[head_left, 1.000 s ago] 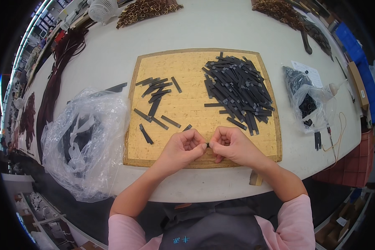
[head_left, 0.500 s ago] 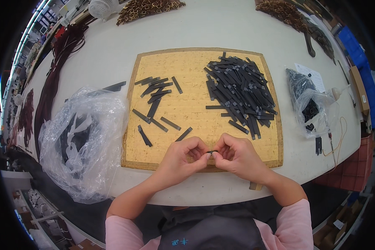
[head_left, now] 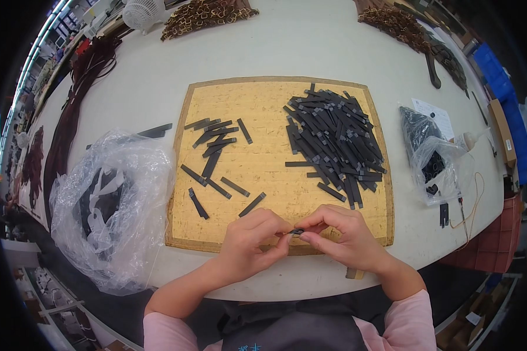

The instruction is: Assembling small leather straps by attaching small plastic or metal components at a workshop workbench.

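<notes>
- The left hand point(head_left: 253, 243) has its fingers curled in and pinches a small, dark, bent piece point(head_left: 296, 231) by its left side, between thumb and forefinger.
- The right hand point(head_left: 345, 237) meets it from the other side, thumb and forefinger closed on the same piece — the fingertips cover much of it, so its full shape cannot be told.
- That piece is held over the front edge of a flat yellow board with a brown border point(head_left: 263, 169), about midway along.
- Just beyond the left hand, a loose scatter of thin, flat black strips with greyish ends point(head_left: 235, 186) lies on the board's left half, some crossing one another, others apart.
- On the right half, beyond the right hand, is a dense heap of similar black strips point(head_left: 336, 140), piled at many angles.
- Near the right forearm, a small tan-and-dark block point(head_left: 355, 274) sits at the edge of the white tabletop point(head_left: 263, 52).
- Left of the board is a large, crumpled, clear plastic bag point(head_left: 134, 216) with dark contents.
- Right of it lies a smaller clear plastic bag point(head_left: 445, 153) holding black items — a white printed sheet point(head_left: 443, 123) is partly beneath.
- Farther out, long dark-maroon strands point(head_left: 79, 105) trail along the table's left side.
</notes>
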### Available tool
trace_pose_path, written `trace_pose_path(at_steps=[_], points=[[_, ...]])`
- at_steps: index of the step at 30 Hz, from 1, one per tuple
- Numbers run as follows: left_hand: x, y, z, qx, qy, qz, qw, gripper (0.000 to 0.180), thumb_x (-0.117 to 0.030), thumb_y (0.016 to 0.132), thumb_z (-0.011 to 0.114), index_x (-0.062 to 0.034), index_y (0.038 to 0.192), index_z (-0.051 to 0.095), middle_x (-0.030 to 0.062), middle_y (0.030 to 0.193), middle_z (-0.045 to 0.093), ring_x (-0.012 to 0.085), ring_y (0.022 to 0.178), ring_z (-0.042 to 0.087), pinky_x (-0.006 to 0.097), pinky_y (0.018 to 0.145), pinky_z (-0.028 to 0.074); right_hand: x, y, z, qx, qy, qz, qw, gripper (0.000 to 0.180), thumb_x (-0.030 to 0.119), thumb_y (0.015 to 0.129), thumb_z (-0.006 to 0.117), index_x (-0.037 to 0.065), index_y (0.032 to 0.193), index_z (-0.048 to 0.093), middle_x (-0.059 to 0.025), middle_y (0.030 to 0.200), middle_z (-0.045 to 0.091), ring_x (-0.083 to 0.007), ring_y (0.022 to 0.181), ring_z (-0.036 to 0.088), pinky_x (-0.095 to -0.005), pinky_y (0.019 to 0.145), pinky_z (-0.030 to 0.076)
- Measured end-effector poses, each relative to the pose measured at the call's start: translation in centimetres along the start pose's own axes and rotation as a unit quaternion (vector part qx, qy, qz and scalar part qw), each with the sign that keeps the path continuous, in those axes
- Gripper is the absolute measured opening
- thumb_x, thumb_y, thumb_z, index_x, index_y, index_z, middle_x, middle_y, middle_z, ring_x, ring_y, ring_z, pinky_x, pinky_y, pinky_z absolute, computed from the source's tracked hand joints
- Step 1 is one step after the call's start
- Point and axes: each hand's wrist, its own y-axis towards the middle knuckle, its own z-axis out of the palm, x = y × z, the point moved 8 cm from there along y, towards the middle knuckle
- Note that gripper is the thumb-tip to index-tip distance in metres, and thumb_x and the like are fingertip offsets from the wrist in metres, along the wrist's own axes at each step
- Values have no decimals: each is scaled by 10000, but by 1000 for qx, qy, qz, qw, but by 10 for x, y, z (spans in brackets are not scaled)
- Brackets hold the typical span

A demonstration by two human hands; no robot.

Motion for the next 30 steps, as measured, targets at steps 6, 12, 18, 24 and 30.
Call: trace_pose_path(at_steps=[6, 12, 18, 24, 30], points=[[-9, -1, 0, -19, 76, 74, 994, 234, 10, 755, 758, -51, 964, 671, 74, 834, 642, 250, 739, 638, 347, 613, 510, 15, 1, -6, -24, -79, -72, 994, 171, 53, 853, 756, 28, 1008, 690, -84, 857, 678, -219, 769, 685, -316, 668, 528], [-10, -1, 1, -15, 102, 90, 991, 231, 3, 774, 753, -40, 987, 672, 76, 875, 646, 247, 764, 636, 349, 630, 512, 15, 1, -4, -32, -120, -102, 987, 183, 51, 831, 767, 42, 984, 668, -75, 809, 651, -236, 750, 649, -341, 650, 500], [-10, -2, 1, -19, 103, 95, 990, 227, 8, 777, 744, -32, 989, 672, 79, 861, 643, 251, 757, 634, 350, 629, 512, 15, 0, -2, -47, -137, -122, 982, 183, 41, 821, 770, 43, 971, 664, -72, 796, 639, -240, 731, 632, -339, 634, 492], [-9, -3, 0, -23, 108, 105, 988, 315, 79, 705, 750, -26, 995, 686, 103, 864, 693, 251, 713, 648, 327, 602, 511, 17, -1, 0, -50, -159, -129, 978, 206, -28, 778, 781, 22, 953, 683, -89, 839, 679, -254, 740, 647, -338, 653, 503], [-10, -4, -1, -27, 112, 109, 987, 310, 73, 703, 752, -30, 989, 689, 96, 858, 691, 248, 701, 648, 326, 594, 509, 14, 0, 2, -58, -145, -131, 979, 204, -45, 776, 767, 21, 941, 667, -93, 822, 670, -257, 728, 643, -334, 635, 495]])
